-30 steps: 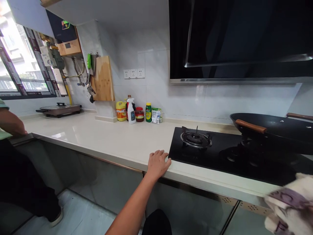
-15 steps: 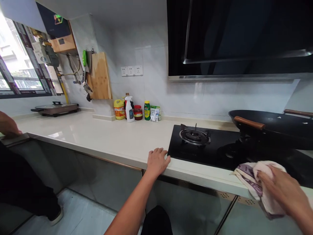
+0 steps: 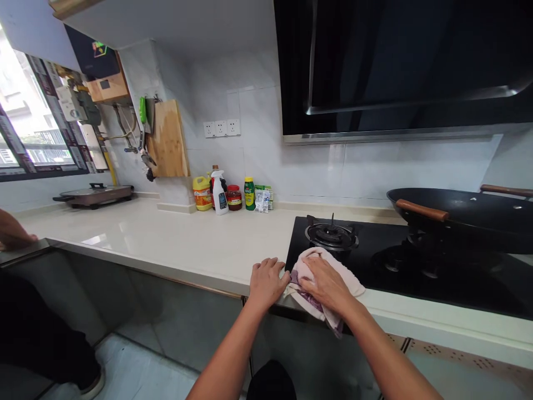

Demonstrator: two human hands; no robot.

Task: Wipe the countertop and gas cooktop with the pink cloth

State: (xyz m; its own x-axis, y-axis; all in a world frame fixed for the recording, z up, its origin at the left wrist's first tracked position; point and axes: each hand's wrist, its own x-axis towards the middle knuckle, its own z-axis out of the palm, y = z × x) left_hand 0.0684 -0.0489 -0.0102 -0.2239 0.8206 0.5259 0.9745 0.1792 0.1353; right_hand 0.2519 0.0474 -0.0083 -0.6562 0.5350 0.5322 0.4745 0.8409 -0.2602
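My right hand [image 3: 326,281] presses a pink and purple cloth [image 3: 347,276] down at the front left corner of the black glass gas hob [image 3: 375,239]. Part of the cloth drapes over the counter's front edge. Just left of the hob, my left hand [image 3: 266,283] rests with fingers spread on the pale countertop [image 3: 200,244], holding nothing. Its thumb comes close to the cloth. Behind the cloth is the left burner [image 3: 332,235].
A black wok [image 3: 470,214] with wooden handles sits over the hob's right side. By the wall stand a white spray bottle [image 3: 219,194], jars and packets. A cutting board [image 3: 169,139] hangs left. Another person's hand [image 3: 15,232] rests at the far left counter edge.
My right hand has swept the cloth left along the hob's front edge, from the right side to beside my left hand. My left hand has stayed in place. The view has tilted slightly up.
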